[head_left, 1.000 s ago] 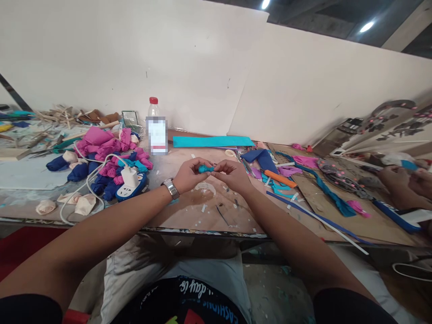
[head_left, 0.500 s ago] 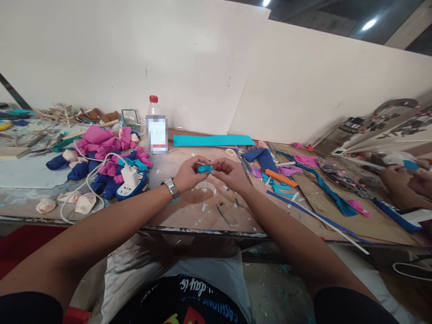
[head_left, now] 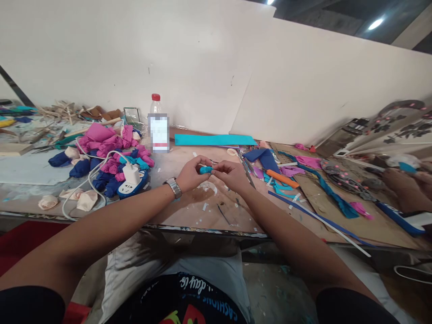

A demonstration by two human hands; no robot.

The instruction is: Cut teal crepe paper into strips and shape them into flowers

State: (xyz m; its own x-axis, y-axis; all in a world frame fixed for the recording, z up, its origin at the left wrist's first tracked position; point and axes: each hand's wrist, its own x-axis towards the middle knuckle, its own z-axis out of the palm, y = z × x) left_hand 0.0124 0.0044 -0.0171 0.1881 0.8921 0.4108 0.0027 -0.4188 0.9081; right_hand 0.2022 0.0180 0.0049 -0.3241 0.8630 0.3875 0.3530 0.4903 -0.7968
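Your left hand (head_left: 191, 174) and right hand (head_left: 230, 174) meet above the surface (head_left: 189, 209), fingers of both pinched narrow on a small teal roll (head_left: 204, 169) held between them, just clear of the top. Watch (head_left: 173, 187) on your left wrist. Directly under the roll: a pale tape ring (head_left: 206, 187) lying flat.

Left of your hands: a heap of pink, blue and teal rolled pieces (head_left: 111, 157), a power strip (head_left: 132, 185) with white charger and cable against it, cream rosettes (head_left: 81, 198) near the front edge. Bottle (head_left: 157, 125), red cap, upright behind the heap. Teal sheet (head_left: 215, 140) flat at the back by the wall.

Right: an orange cutter (head_left: 280, 178) among blue and teal scraps. Far right, another person's hands (head_left: 405, 186), blurred, over the cardboard (head_left: 340, 211).
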